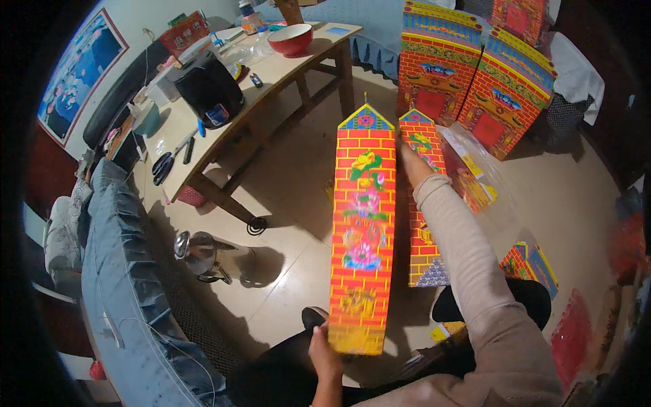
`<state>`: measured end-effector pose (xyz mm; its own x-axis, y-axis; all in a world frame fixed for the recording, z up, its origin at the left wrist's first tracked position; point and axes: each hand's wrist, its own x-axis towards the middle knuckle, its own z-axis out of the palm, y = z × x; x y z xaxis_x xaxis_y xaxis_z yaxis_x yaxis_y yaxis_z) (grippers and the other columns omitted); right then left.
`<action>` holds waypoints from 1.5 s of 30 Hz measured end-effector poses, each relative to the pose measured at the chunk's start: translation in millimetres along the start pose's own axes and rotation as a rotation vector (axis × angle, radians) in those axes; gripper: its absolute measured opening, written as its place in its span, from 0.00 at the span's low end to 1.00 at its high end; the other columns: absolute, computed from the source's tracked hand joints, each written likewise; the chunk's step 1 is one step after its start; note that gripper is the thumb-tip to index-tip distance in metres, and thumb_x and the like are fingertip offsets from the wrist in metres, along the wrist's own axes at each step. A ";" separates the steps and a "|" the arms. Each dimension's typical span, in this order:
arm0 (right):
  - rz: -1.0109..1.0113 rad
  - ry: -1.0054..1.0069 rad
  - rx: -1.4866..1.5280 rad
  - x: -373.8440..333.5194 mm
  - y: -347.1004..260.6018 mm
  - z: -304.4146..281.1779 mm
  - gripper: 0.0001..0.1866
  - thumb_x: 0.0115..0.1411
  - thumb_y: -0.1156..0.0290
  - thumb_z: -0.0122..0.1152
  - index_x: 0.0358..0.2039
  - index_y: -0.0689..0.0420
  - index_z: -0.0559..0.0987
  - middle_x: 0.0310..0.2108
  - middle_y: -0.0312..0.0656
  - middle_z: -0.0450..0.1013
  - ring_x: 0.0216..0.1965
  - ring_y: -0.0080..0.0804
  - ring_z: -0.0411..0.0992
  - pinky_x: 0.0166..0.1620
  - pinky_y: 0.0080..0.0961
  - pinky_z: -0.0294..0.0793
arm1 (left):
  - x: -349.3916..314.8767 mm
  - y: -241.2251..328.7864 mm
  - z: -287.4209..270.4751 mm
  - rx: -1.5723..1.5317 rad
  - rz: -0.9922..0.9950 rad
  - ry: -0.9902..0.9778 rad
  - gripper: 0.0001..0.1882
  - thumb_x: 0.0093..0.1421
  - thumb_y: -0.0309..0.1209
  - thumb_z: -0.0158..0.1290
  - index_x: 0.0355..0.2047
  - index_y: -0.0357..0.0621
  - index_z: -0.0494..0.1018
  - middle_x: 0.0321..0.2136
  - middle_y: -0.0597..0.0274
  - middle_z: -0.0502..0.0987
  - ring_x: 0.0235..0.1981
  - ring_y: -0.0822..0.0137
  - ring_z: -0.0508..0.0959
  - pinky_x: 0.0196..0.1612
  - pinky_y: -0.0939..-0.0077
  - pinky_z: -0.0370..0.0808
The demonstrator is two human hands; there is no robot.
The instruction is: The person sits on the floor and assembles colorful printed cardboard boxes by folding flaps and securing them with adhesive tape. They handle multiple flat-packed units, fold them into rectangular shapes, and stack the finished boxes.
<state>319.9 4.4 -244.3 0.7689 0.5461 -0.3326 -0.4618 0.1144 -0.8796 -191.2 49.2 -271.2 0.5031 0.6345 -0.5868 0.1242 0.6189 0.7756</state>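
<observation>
Two bare hands are at one tall panel [366, 271] in the head view. The panel stretches from about 1 o'clock at its peak to just short of 6 o'clock at its foot. Its surface is red brickwork with yellow joints. The pointed gable is blue-green, edged in yellow, with a round pinkish rosette. Below it come a yellow flower with green leaves, several pink blossoms and a golden motif, the lower ones blurred; the foot is a golden-yellow band.

The left hand [325, 353], at 6 o'clock, grips the panel's lower left edge, fingers bent around it. The right hand [415, 166], at 2 o'clock, is against the upper right edge; its fingers are partly hidden, so their closure cannot be told.

Just beside the panel, toward 3 o'clock, stands a second panel [426, 261] of matching brick pattern, with a grey stepped design near its foot, partly covered by the right forearm. Between 1 and 2 o'clock are two printed house-shaped boxes [434, 68], set side by side. At 11 o'clock a table [281, 74] carries a red bowl [290, 41] and a black appliance [209, 88]. A metal kettle [201, 251] stands on the floor at 8 o'clock.
</observation>
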 end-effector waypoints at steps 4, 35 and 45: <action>0.037 0.039 -0.158 -29.1 -3.7 3.3 0.33 0.66 0.41 0.48 0.54 0.60 0.74 0.64 0.50 0.60 0.64 0.37 0.60 0.64 0.36 0.61 | 25.9 -13.6 37.2 0.016 0.043 -0.033 0.23 0.70 0.42 0.46 0.53 0.34 0.72 0.48 0.57 0.77 0.50 0.64 0.75 0.54 0.69 0.69; -0.242 0.477 -1.153 -282.7 99.0 -13.9 0.50 0.55 0.58 0.68 0.70 0.54 0.48 0.69 0.59 0.45 0.67 0.58 0.52 0.65 0.48 0.59 | 55.3 -37.0 57.6 0.137 0.219 -0.171 0.27 0.68 0.35 0.45 0.65 0.42 0.59 0.63 0.50 0.62 0.64 0.58 0.62 0.64 0.67 0.59; -0.053 0.566 -1.323 -284.0 104.1 18.8 0.58 0.50 0.44 0.68 0.71 0.54 0.45 0.72 0.57 0.32 0.72 0.61 0.37 0.66 0.64 0.46 | 24.4 -58.2 71.9 0.623 0.709 -0.123 0.63 0.43 0.33 0.71 0.69 0.35 0.37 0.68 0.40 0.36 0.70 0.45 0.43 0.70 0.57 0.46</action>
<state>45.2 -123.1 -235.0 0.9859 0.1331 -0.1019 0.0728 -0.8875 -0.4551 -124.7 -4.7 -313.9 0.7182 0.6924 0.0689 0.1715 -0.2721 0.9469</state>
